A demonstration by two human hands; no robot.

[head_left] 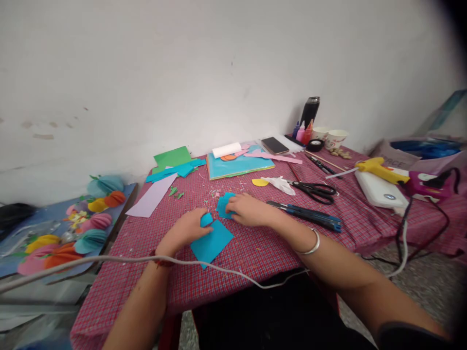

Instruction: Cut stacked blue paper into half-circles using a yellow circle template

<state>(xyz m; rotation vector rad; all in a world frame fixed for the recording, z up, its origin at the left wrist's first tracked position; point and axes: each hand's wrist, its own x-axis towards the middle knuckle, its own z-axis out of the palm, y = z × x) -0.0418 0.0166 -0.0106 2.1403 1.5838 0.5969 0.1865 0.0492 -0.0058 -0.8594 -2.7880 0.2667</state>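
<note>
My left hand point(187, 227) is closed on a small blue paper piece point(206, 219), with its thumb over the corner of a larger blue paper square point(215, 244) lying on the checked cloth. The fingers of my right hand point(247, 209) are bent and pressed onto a small pile of blue paper pieces point(223, 206), just beyond the square. Part of that pile is hidden under the fingers. To the right of my right hand lie a blue and black stapler point(310, 217) and black-handled scissors point(317, 191).
Colored paper sheets point(241, 168) lie at the back, near a phone point(275, 145). A yellow glue gun point(379, 168) rests on a white box point(383, 192) at right. A pale cable point(233, 273) crosses in front of me. Paper ornaments point(97, 221) lie on the blue board at left.
</note>
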